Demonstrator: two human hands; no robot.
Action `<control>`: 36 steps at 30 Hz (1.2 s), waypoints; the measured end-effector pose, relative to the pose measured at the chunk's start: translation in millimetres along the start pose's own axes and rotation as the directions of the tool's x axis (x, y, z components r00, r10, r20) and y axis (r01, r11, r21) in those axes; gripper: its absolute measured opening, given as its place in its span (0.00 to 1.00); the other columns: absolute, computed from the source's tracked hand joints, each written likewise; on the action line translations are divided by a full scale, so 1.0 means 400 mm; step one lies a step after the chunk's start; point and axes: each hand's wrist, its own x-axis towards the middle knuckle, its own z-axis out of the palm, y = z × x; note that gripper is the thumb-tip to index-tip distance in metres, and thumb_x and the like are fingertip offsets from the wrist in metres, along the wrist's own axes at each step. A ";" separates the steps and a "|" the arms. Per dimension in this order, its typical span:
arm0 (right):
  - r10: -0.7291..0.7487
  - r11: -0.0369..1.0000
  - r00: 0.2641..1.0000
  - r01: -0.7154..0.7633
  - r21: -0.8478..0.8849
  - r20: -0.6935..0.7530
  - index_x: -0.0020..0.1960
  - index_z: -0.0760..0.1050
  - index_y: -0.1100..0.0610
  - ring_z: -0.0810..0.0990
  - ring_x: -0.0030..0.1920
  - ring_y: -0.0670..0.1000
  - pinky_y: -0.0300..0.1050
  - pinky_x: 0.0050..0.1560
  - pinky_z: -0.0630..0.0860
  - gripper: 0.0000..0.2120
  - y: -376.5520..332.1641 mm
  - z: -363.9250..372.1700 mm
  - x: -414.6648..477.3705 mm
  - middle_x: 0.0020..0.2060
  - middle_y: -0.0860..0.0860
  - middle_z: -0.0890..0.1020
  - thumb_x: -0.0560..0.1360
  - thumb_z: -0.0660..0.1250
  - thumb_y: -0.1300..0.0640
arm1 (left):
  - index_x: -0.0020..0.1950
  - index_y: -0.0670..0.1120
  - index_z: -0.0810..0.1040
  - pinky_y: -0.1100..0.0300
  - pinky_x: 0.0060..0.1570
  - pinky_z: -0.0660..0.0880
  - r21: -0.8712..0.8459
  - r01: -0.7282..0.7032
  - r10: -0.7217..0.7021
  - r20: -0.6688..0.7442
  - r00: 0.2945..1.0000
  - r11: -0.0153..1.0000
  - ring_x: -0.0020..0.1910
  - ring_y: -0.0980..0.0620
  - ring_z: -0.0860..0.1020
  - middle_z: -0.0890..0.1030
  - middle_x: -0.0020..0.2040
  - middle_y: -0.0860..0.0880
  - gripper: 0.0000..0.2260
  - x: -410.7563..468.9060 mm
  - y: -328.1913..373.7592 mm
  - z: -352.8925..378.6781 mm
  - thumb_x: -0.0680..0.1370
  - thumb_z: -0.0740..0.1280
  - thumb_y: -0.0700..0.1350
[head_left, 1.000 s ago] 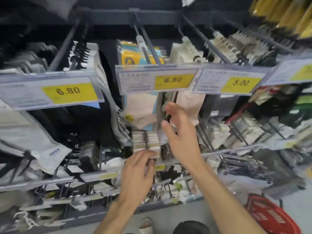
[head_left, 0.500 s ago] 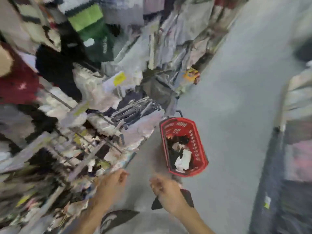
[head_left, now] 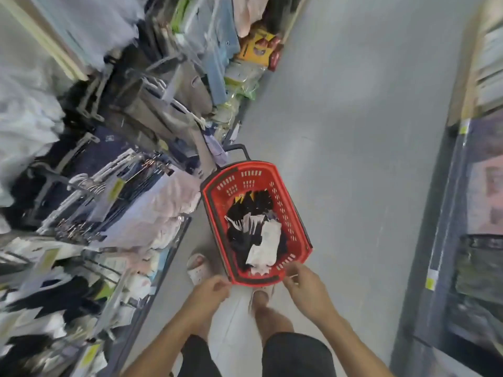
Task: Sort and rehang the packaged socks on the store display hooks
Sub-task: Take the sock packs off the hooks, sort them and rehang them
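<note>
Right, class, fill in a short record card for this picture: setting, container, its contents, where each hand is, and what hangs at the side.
setting: shop aisle with a grey floor
container: red basket standing on the floor, dark handle at its far end
contents: loose black and white sock packs, in a jumble
left hand: empty, near the basket's near left corner
right hand: empty, at the basket's near right corner
display rack: on the person's left, crowded with hanging packaged goods, blurred
</note>
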 end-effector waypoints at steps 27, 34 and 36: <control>0.096 0.980 0.993 -0.082 0.184 -0.067 0.71 0.66 0.46 0.70 0.67 0.58 0.56 0.66 0.73 0.32 0.134 0.442 1.292 0.70 0.52 0.66 0.69 0.72 0.47 | 0.53 0.49 0.86 0.50 0.54 0.79 -0.256 0.375 -0.325 0.217 0.921 0.891 0.52 0.44 0.84 0.86 0.53 0.43 0.31 1.527 0.032 0.036 0.66 0.67 0.73; 0.005 0.977 1.000 0.001 0.212 -0.031 0.62 0.67 0.43 0.78 0.56 0.52 0.56 0.52 0.79 0.27 0.121 0.407 1.263 0.58 0.45 0.73 0.66 0.72 0.43 | 0.36 0.47 0.88 0.55 0.30 0.80 -0.296 0.429 -0.320 0.351 0.880 0.853 0.31 0.45 0.85 0.87 0.38 0.43 0.19 1.481 0.035 0.045 0.68 0.74 0.63; -0.028 0.969 0.998 0.041 0.243 -0.057 0.59 0.68 0.42 0.76 0.54 0.45 0.49 0.51 0.77 0.25 0.112 0.381 1.232 0.55 0.42 0.73 0.65 0.69 0.35 | 0.41 0.48 0.88 0.54 0.34 0.82 -0.318 0.375 -0.275 0.319 0.907 0.871 0.34 0.45 0.86 0.87 0.39 0.43 0.16 1.432 0.057 0.033 0.68 0.74 0.61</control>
